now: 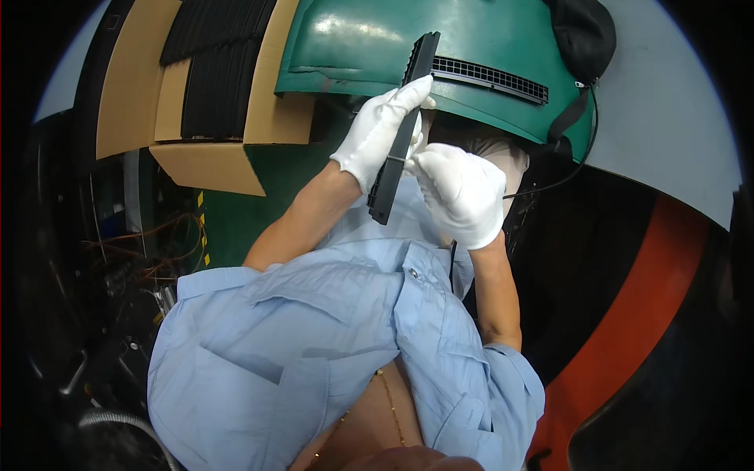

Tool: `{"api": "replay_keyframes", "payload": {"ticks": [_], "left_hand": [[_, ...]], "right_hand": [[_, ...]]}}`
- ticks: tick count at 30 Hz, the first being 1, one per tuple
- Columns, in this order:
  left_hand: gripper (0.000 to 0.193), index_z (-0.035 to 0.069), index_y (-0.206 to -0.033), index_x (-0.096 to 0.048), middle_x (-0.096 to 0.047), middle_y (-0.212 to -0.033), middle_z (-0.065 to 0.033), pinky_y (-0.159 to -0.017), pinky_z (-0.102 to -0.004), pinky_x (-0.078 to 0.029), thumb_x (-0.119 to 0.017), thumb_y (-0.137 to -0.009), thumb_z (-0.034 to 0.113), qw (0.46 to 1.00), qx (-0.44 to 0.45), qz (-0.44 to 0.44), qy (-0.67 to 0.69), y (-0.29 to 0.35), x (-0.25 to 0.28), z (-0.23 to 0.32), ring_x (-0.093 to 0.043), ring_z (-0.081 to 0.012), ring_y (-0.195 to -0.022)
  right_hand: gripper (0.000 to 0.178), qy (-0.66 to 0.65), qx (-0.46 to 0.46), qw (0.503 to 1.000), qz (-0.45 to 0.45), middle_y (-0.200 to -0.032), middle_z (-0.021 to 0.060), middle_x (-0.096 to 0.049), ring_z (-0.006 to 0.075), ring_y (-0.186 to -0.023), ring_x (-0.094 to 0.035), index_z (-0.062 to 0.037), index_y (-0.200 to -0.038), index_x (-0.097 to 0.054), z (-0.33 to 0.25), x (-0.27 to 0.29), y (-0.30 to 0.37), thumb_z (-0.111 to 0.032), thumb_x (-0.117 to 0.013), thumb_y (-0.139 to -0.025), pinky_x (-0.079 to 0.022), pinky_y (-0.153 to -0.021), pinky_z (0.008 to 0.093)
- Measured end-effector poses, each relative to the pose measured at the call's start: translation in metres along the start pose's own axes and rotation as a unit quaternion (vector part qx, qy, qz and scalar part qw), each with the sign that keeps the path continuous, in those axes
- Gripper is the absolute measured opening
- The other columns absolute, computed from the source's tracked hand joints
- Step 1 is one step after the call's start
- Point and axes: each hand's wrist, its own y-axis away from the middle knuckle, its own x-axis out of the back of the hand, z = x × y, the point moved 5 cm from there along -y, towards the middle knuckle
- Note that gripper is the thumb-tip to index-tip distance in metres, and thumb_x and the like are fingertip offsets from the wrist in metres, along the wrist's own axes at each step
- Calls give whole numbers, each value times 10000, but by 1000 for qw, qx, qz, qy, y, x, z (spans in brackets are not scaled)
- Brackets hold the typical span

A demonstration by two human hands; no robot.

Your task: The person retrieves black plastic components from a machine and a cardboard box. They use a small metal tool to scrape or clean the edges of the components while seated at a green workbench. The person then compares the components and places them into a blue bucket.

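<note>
My left hand (381, 129), in a white glove, is closed around a long black plastic strip (399, 157), which it holds up at a slant above my lap. My right hand (462, 188), also white-gloved, is closed in a fist-like grip on a thin metal-tipped tool (397, 159). The tool's tip reaches across the near half of the strip; its handle is hidden in the glove. Beyond my hands, a second black strip (491, 81) with a grid of small square openings lies on the green work surface (345, 39).
To the left stands an open cardboard box (263, 86) with black parts stacked inside. A black pouch (583, 39) sits at the far right, near a thin black cable (591, 129). A red band (628, 314) curves along the lower right. Loose wires (169, 235) hang at the left.
</note>
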Motion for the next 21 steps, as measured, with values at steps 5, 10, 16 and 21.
{"api": "replay_keyframes", "payload": {"ticks": [5, 10, 16, 21], "left_hand": [[384, 49, -944, -580, -420, -539, 29, -328, -250, -286, -608, -991, 430, 999, 26, 3, 42, -5, 3, -9, -396, -81, -361], [370, 64, -914, -573, -427, -537, 19, -316, -254, -293, -602, -995, 424, 999, 5, 12, 53, -11, 7, -9, -383, -93, -340], [502, 93, -860, -534, -381, -505, 11, -320, -254, -294, -500, -1000, 574, 998, 11, 17, 58, -10, 9, -13, -359, -107, -341], [564, 129, -754, -443, -317, -489, 4, -334, -276, -250, -346, -1039, 605, 995, 27, -30, 89, 4, 6, -32, -285, -117, -340]], "right_hand": [[167, 27, 50, 998, -31, -783, 3, -587, 152, -604, -563, -105, -925, -644, -17, 0, 14, -108, -671, -760, -420, -490, 307], [158, -8, 44, 995, -84, -854, 9, -637, 145, -618, -572, -111, -938, -649, -37, 1, 29, -129, -689, -786, -421, -503, 299], [185, -42, -11, 999, -4, -831, 13, -645, 168, -606, -586, -110, -937, -664, -35, 0, 37, -121, -727, -764, -439, -514, 308], [272, -37, -35, 998, -27, -828, 57, -673, 228, -596, -627, -78, -964, -649, -25, -6, 39, -46, -773, -724, -481, -533, 332]]}}
